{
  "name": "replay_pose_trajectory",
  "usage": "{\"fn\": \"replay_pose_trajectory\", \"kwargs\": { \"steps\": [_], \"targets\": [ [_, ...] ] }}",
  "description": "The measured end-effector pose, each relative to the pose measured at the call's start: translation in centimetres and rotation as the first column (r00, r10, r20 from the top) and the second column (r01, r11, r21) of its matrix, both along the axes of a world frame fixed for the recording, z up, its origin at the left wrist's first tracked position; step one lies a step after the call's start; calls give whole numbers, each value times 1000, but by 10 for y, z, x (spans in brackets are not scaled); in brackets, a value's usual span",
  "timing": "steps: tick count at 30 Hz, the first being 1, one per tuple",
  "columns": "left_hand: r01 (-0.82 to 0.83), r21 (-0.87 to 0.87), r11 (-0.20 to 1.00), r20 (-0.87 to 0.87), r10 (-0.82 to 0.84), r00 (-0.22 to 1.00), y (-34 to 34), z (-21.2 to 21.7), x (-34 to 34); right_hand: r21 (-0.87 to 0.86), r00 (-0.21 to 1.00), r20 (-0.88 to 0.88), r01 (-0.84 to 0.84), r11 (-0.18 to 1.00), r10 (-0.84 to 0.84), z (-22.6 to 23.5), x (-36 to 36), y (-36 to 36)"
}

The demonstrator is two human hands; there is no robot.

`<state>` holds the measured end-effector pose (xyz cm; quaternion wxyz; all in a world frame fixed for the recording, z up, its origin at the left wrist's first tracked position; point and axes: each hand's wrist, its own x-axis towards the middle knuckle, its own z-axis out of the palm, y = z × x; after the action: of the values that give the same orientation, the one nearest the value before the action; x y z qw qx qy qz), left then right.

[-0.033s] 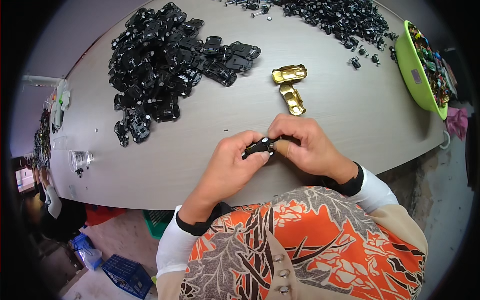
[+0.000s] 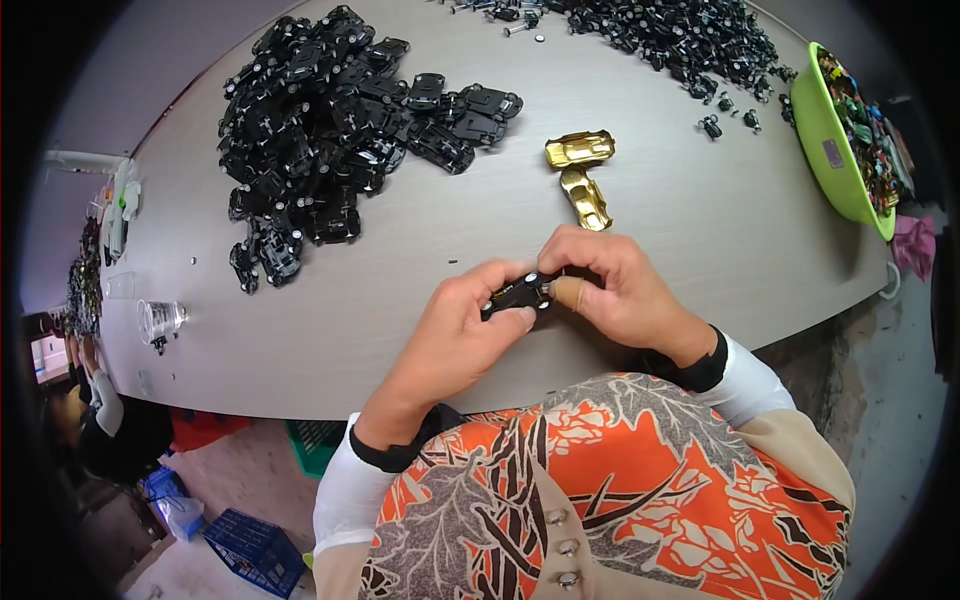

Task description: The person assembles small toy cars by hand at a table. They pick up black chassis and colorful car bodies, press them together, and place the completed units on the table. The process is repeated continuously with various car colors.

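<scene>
Between my hands, just above the table near its front edge, is a small black toy car chassis [image 2: 516, 294] with white-hubbed wheels. My left hand [image 2: 468, 322] grips its left end between thumb and fingers. At its right end, by the wheels, my right hand [image 2: 610, 288] pinches with forefinger and thumb; a tan covering wraps that thumb. Fingers hide part of this end. Beyond my hands lie two gold toy car bodies [image 2: 580, 149], [image 2: 586, 199], end to side.
A big heap of black toy car chassis [image 2: 310, 120] stands at left. Far right lies a pile of small black wheel parts [image 2: 680, 45], beside a green basin [image 2: 835, 150] full of colourful pieces. A clear cup [image 2: 160, 320] sits at left, near another person's arm [image 2: 105, 400].
The chassis has turned very slightly in my fingers. Both hands stay in nearly the same place.
</scene>
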<state>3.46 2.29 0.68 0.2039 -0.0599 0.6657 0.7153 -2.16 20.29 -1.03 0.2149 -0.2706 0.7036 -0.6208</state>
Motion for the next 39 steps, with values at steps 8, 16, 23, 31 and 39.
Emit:
{"fn": "replay_pose_trajectory", "kwargs": {
  "steps": [8, 16, 23, 31, 39],
  "targets": [
    [-356, 366, 860, 167, 316, 934, -20, -8, 2, -18, 866, 495, -69, 997, 69, 21, 2, -3],
    [-164, 390, 906, 188, 96, 977, -14, -5, 17, -128, 992, 85, -86, 988, 98, 15, -3, 1],
    [-27, 280, 960, 131, -10, 991, -17, -6, 21, -126, 874, 428, -194, 973, 230, 26, -3, 0],
    [46, 114, 992, 38, -50, 998, -14, -4, 24, 43, 816, 531, -295, 955, 228, 28, -2, -1],
    [-11, 37, 999, 36, 10, 999, -10, -7, 26, 78, 971, 133, -212, 974, 200, 9, 12, -9]
  ]
}}
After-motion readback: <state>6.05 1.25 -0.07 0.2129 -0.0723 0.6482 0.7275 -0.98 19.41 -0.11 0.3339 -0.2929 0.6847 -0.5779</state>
